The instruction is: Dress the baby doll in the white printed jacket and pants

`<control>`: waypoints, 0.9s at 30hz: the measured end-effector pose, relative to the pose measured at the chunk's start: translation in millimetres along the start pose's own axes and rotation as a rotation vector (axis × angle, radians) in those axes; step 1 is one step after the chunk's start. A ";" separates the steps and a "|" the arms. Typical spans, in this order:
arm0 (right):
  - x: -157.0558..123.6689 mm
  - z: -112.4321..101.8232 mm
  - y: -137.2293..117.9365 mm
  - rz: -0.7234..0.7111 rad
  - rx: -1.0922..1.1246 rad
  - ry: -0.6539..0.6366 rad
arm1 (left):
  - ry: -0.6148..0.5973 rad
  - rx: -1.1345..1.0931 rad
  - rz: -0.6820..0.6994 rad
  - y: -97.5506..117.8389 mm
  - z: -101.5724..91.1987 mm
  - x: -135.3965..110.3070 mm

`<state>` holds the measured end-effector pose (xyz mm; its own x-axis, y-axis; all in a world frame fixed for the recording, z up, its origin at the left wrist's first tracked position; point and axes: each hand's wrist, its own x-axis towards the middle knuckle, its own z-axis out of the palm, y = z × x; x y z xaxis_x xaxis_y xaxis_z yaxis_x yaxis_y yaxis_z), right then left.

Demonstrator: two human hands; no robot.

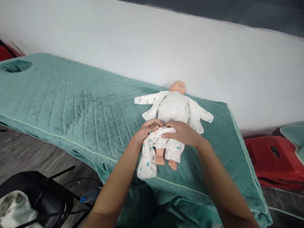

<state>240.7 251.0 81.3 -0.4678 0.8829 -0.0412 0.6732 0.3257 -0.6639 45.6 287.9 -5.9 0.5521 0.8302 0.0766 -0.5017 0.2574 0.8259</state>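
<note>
A baby doll (174,106) lies on its back on a teal quilted table (78,107), head toward the wall. It wears an open white printed jacket (152,106) and matching printed trousers (172,150), with bare feet sticking out. My left hand (146,130) grips the trousers' waistband at the doll's left hip, fingers curled round the cloth. My right hand (181,131) pinches the same waistband over the doll's belly. A loose fold of printed cloth (147,161) hangs beside the doll's legs toward the table's near edge.
A white wall (166,47) runs behind the table. A face hole (15,66) opens in the table's far left end. A red plastic stool (273,158) stands at the right. A black chair (40,196) with a pale cloth (14,209) sits at lower left.
</note>
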 end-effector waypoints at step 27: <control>20.5 20.6 23.5 0.017 0.682 -0.049 | 0.268 -0.062 -0.021 -17.8 -4.9 4.5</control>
<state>235.2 269.9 49.5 -0.4967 0.8644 -0.0786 0.1768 0.0121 -0.9842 53.7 289.5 -23.0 0.3713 0.9234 -0.0972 -0.5366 0.2988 0.7892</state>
